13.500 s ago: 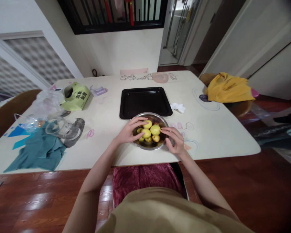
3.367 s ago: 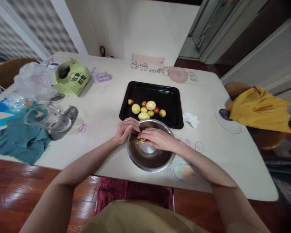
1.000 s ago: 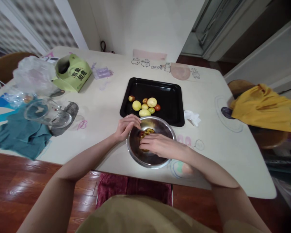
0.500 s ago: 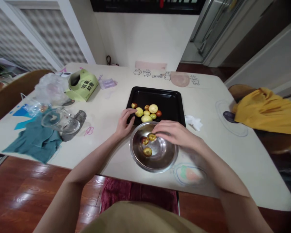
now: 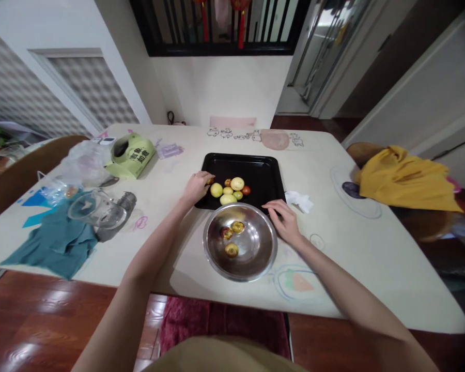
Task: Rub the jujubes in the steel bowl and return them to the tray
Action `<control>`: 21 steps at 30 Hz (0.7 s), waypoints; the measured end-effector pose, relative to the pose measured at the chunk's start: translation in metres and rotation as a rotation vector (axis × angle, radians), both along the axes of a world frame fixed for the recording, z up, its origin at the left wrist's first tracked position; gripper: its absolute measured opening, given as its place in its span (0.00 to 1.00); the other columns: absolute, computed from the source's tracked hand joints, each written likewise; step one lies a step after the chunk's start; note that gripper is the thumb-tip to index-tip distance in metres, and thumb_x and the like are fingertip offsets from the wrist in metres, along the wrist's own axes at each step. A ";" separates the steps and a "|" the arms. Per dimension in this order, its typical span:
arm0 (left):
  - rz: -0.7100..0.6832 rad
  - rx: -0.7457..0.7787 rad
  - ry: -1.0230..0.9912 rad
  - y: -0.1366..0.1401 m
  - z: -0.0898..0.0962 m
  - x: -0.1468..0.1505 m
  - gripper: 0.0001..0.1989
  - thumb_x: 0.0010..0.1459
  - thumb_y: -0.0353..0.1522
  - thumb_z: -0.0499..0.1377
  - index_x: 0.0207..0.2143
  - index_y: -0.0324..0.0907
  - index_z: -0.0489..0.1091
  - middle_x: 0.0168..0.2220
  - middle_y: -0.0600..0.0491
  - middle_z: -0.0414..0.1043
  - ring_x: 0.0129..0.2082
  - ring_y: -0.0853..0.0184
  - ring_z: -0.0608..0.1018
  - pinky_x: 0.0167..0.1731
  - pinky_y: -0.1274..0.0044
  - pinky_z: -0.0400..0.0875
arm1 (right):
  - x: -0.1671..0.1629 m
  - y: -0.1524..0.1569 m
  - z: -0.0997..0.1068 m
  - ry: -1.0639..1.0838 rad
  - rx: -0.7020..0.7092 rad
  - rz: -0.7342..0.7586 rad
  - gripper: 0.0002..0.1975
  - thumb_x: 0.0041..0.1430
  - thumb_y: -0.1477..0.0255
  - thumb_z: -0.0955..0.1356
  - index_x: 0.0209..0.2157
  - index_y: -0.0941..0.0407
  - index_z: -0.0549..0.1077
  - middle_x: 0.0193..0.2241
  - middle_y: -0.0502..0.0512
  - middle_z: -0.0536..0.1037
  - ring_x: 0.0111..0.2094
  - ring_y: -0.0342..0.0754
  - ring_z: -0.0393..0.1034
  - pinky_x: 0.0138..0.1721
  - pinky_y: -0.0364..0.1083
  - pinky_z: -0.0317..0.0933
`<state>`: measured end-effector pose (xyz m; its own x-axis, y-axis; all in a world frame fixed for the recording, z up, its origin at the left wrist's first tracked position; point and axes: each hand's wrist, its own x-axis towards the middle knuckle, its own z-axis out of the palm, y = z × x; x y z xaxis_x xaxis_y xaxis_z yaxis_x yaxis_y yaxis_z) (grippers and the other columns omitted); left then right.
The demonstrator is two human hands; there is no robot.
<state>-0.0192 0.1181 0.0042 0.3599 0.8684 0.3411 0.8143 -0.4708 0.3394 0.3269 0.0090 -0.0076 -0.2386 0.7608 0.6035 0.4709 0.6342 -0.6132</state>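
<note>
Fruits [image 5: 231, 250]: three in bowl [image 5: 256, 258], eight on tray [image 5: 261, 178]

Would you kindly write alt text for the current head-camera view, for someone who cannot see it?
A person's left hand is at the left edge of a black tray of yellow, green and red fruit on a white table, the right hand by the tray's near right corner. Nearer the viewer, a steel bowl holds three mottled fruits.
</note>
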 end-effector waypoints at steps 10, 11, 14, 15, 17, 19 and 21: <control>0.044 0.037 -0.157 -0.003 0.015 -0.008 0.32 0.54 0.25 0.65 0.62 0.41 0.69 0.49 0.45 0.81 0.50 0.55 0.81 0.57 0.61 0.76 | 0.003 0.002 0.000 -0.050 -0.035 -0.013 0.16 0.75 0.64 0.61 0.41 0.51 0.80 0.38 0.60 0.83 0.42 0.57 0.78 0.47 0.59 0.73; 0.028 0.065 -0.204 -0.007 0.025 -0.008 0.31 0.54 0.25 0.65 0.61 0.41 0.69 0.49 0.46 0.81 0.49 0.58 0.81 0.56 0.63 0.76 | 0.003 0.001 0.000 -0.052 -0.034 -0.011 0.16 0.75 0.64 0.61 0.42 0.51 0.80 0.38 0.60 0.83 0.42 0.57 0.78 0.47 0.59 0.72; -0.083 0.132 -0.332 -0.032 0.060 0.007 0.19 0.58 0.28 0.66 0.53 0.41 0.73 0.49 0.48 0.80 0.46 0.63 0.81 0.50 0.70 0.78 | 0.003 0.001 -0.001 -0.049 -0.019 -0.001 0.16 0.75 0.64 0.61 0.42 0.52 0.80 0.38 0.60 0.83 0.42 0.57 0.77 0.47 0.58 0.72; -0.136 0.128 -0.349 -0.044 0.072 0.016 0.16 0.59 0.28 0.66 0.51 0.40 0.74 0.48 0.49 0.80 0.45 0.65 0.81 0.48 0.72 0.78 | 0.003 0.001 -0.002 -0.051 -0.017 0.000 0.16 0.75 0.64 0.61 0.42 0.52 0.80 0.38 0.60 0.83 0.42 0.56 0.77 0.47 0.57 0.72; -0.285 0.060 -0.338 -0.072 0.088 0.037 0.13 0.61 0.29 0.66 0.48 0.40 0.74 0.45 0.50 0.79 0.42 0.66 0.80 0.44 0.74 0.77 | 0.003 0.002 -0.003 -0.052 -0.011 0.003 0.16 0.76 0.64 0.61 0.43 0.52 0.80 0.38 0.59 0.83 0.42 0.56 0.77 0.47 0.57 0.72; -0.471 -0.063 -0.279 -0.097 0.093 0.060 0.10 0.62 0.27 0.65 0.46 0.40 0.74 0.44 0.50 0.79 0.40 0.66 0.80 0.42 0.75 0.76 | 0.003 0.003 -0.005 -0.044 0.015 0.020 0.15 0.76 0.65 0.62 0.43 0.52 0.80 0.38 0.59 0.83 0.41 0.55 0.77 0.45 0.56 0.72; -0.585 -0.153 -0.171 -0.113 0.087 0.077 0.09 0.61 0.25 0.64 0.44 0.40 0.74 0.42 0.50 0.79 0.41 0.65 0.80 0.43 0.74 0.74 | 0.003 0.003 -0.007 -0.032 0.055 0.042 0.14 0.75 0.66 0.63 0.43 0.52 0.80 0.37 0.59 0.83 0.40 0.55 0.77 0.44 0.56 0.72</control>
<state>0.0581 0.0051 0.0911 0.7418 0.5876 0.3232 0.3649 -0.7580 0.5406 0.3301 0.0124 -0.0143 -0.2894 0.7156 0.6357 0.4617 0.6861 -0.5622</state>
